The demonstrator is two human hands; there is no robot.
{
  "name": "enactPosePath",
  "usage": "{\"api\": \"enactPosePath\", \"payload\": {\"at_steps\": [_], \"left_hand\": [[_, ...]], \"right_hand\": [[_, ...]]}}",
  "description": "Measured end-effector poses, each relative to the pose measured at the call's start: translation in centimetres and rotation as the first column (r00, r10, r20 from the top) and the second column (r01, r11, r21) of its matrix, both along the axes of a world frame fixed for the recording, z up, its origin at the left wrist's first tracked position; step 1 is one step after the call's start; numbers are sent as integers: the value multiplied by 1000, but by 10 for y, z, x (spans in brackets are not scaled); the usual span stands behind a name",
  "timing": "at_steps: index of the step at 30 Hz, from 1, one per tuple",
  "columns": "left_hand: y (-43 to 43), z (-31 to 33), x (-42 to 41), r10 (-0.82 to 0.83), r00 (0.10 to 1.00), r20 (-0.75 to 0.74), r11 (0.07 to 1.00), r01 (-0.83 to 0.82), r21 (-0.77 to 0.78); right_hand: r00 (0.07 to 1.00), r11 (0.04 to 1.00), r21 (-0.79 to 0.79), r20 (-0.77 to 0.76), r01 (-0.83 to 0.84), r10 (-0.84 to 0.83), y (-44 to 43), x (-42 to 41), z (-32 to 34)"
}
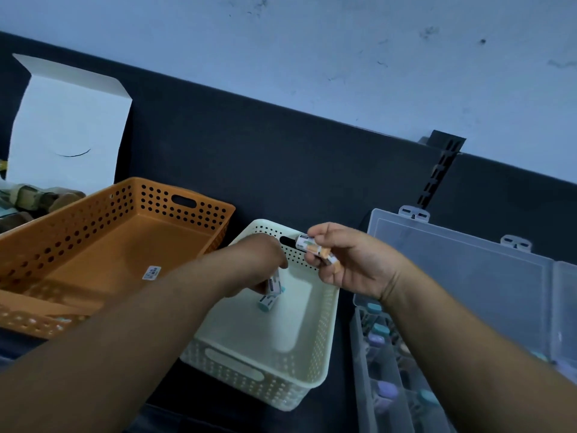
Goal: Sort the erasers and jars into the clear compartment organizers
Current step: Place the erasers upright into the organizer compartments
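Note:
My left hand (260,260) reaches into the cream perforated basket (315,364) and grips a teal-ended eraser (274,284) in a white sleeve. A second teal-ended eraser (266,303) lies on the basket floor just below it. My right hand (349,257) hovers over the basket's far right corner and holds orange-and-white sleeved erasers (317,249) in its fingers. To the right lies the clear compartment organizer (371,395) with its lid (462,276) open. Teal and purple erasers (382,334) fill its compartments.
An orange perforated basket (103,242) with a small label on its floor stands at the left. Behind it are an open white cardboard box (68,120) and brown jars (34,198). A dark partition (281,157) runs along the back of the table.

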State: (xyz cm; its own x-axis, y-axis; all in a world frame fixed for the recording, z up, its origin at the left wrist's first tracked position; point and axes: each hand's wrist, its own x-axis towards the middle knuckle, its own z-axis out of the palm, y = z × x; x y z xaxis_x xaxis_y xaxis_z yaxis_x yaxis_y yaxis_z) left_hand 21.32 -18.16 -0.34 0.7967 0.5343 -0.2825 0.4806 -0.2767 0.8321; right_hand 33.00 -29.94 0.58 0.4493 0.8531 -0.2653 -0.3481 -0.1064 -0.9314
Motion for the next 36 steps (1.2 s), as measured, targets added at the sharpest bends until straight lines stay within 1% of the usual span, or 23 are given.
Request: {"api": "enactPosePath", "payload": {"at_steps": [2, 4, 5, 6, 7, 8, 10, 11, 12, 15, 16, 18, 20, 22, 23, 25, 26, 29, 33, 36], "left_hand": [[1, -8, 10, -89, 995, -50, 994, 92, 54], [5, -19, 18, -163, 980, -111, 969, 181, 168], [6, -23, 21, -189, 967, -171, 936, 230, 268], [7, -25, 23, -203, 951, -234, 883, 281, 375], [7, -27, 24, -203, 939, -278, 834, 314, 453], [8, -29, 25, -193, 929, -315, 802, 334, 495], [9, -33, 28, -161, 910, -381, 781, 354, 515], [9, -34, 28, -150, 899, -412, 786, 361, 502], [10, -35, 30, -156, 887, -435, 799, 372, 472], [13, -39, 33, -193, 877, -440, 869, 361, 338], [13, -41, 34, -203, 873, -444, 876, 365, 317], [11, -46, 36, -221, 864, -453, 864, 389, 320], [10, -48, 37, -234, 866, -442, 829, 415, 374], [9, -45, 34, -246, 888, -389, 805, 411, 428], [10, -41, 32, -256, 908, -332, 833, 381, 401], [10, -31, 26, -274, 949, -155, 920, 305, 245], [7, -23, 23, -271, 960, -64, 946, 278, 167], [-10, 1, 13, -244, 958, 152, 968, 249, -15], [-60, 25, 8, -253, 923, 290, 948, 296, -115], [-105, 33, 15, -233, 904, 358, 936, 308, -170]], "right_hand": [[996, 1000, -12, 87, 18, -17, -6, -2, -3], [987, 1000, -3, 156, 22, -21, -12, -6, -6], [983, 1000, 3, 182, 20, -20, -15, -7, -7], [979, 1000, 5, 202, 17, -17, -17, -9, -8], [975, 1000, 3, 220, 18, -18, -20, -10, -9], [972, 1000, -1, 235, 20, -20, -22, -12, -10], [965, 999, -13, 261, 32, -28, -27, -15, -11], [963, 999, -17, 269, 38, -32, -29, -17, -12], [961, 999, -17, 275, 43, -37, -31, -18, -13], [949, 998, -1, 308, 66, -63, -36, -22, -14], [942, 997, 4, 328, 76, -73, -37, -23, -14], [930, 995, 18, 354, 93, -94, -40, -26, -13], [922, 994, 35, 371, 104, -110, -44, -28, -12], [909, 993, 43, 399, 110, -118, -49, -28, -11], [904, 993, 48, 411, 110, -120, -53, -28, -10], [899, 991, 70, 419, 110, -129, -61, -27, -6], [895, 990, 83, 424, 112, -137, -65, -26, -4], [884, 984, 131, 437, 120, -166, -83, -21, 2], [879, 978, 172, 442, 115, -181, -116, -11, 13], [890, 972, 199, 409, 128, -201, -150, 0, 18]]}}
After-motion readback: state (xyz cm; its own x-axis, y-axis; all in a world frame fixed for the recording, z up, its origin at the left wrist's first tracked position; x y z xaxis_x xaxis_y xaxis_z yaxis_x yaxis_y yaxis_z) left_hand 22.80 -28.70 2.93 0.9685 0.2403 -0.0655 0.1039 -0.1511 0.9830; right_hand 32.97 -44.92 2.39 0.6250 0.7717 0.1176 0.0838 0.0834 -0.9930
